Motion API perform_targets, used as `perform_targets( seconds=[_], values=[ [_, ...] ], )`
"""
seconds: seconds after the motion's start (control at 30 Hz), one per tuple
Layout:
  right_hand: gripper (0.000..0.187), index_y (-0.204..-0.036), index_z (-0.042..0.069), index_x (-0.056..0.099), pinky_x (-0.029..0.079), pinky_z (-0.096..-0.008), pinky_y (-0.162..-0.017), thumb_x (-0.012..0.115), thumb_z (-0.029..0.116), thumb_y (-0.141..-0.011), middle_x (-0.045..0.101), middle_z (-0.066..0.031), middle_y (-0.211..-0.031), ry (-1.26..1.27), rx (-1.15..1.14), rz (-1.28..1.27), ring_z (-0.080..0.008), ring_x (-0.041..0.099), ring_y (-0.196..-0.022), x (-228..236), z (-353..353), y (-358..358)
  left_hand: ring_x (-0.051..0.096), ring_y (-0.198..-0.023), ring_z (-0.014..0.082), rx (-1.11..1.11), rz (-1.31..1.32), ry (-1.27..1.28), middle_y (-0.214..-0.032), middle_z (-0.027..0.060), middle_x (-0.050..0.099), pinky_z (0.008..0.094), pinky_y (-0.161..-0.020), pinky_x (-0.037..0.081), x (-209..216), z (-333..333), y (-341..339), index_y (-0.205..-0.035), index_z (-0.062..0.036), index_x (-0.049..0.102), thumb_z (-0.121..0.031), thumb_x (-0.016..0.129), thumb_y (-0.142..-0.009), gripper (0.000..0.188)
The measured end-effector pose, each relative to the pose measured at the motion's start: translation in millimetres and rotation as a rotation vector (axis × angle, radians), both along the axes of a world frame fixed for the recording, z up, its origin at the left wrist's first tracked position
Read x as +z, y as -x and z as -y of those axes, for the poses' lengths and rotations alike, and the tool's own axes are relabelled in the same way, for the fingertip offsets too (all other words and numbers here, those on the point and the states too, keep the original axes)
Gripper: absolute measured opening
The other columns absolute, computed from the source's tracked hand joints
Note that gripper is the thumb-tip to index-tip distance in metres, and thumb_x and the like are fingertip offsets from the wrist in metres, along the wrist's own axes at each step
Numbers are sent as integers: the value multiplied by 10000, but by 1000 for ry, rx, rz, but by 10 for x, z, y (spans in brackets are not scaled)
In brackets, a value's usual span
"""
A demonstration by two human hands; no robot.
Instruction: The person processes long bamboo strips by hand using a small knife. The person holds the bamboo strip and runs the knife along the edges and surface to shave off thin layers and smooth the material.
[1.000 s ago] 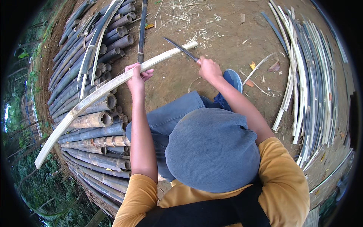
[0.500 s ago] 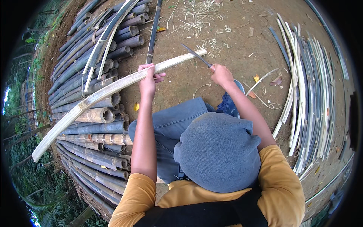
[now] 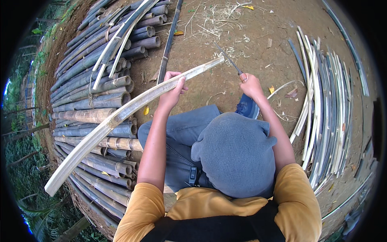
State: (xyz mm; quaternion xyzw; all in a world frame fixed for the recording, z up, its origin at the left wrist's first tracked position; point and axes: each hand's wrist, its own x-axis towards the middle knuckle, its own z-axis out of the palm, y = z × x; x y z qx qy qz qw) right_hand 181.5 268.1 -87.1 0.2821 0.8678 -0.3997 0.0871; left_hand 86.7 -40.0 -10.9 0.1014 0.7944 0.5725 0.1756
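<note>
My left hand (image 3: pixel 173 89) is closed around a long, pale split bamboo strip (image 3: pixel 139 101), thumb on top. The strip slants from the lower left up to its far right end, in front of me. In my right hand (image 3: pixel 250 85) is a knife (image 3: pixel 228 59), held by its brown handle. Its thin dark blade points up and to the left, just beyond the strip's far end, with a small gap seeming to lie between them.
Stacked dark bamboo poles (image 3: pixel 115 82) fill the left side. A bundle of split strips (image 3: pixel 322 109) lies on the right. Pale shavings (image 3: pixel 221 24) litter the brown soil ahead. A long dark pole (image 3: pixel 171 38) lies beyond my left hand.
The knife has moved off the strip's far end, slightly right and up. My left hand and the strip have shifted a little right, its near end dropping lower.
</note>
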Motion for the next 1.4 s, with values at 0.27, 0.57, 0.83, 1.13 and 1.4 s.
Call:
perform_targets(
  seconds=[0.27, 0.57, 0.83, 1.13, 1.4],
  values=[
    [129, -872, 8, 588, 482, -518, -762, 580, 133, -839, 656, -286, -853, -36, 82, 38, -491, 629, -876, 138, 25, -289, 633, -858, 139, -287, -313, 319, -979, 53, 676, 291, -734, 515, 79, 229, -71, -1134, -128, 772, -160, 825, -822, 319],
    [135, -782, 28, 504, 461, -461, -686, 616, 92, -744, 583, -204, -701, 56, 69, 3, -408, 581, -692, -76, 199, -525, 644, -1192, 262, -396, -331, 169, -1290, 135, 660, 366, -944, 552, -185, 55, -387, -1198, -126, 751, 39, 759, -767, 463],
    [152, -860, -4, 590, 478, -525, -756, 583, 147, -868, 649, -299, -878, 5, 40, 34, -498, 625, -891, -162, 94, -481, 581, -1299, 318, -459, -335, 62, -1121, 161, 743, 404, -1062, 475, -281, 45, -334, -1226, -46, 720, -36, 682, -839, 389],
    [275, -1057, 40, 622, 532, -532, -858, 598, 276, -916, 715, -250, -960, -378, -72, 99, -426, 687, -957, 40, -396, -458, 631, -1235, 285, -344, -461, 122, -1180, 165, 726, 359, -1014, 517, -50, 337, -91, -1173, -25, 738, -25, 752, -801, 372],
    [320, -1093, 12, 549, 512, -511, -922, 596, 283, -931, 695, -249, -1057, -504, 115, -2, -417, 675, -1014, -675, -868, -807, 652, -1202, 257, -256, -473, 144, -1183, 193, 717, 343, -991, 526, -89, 348, -75, -1174, -45, 741, -42, 811, -785, 395]
  ],
)
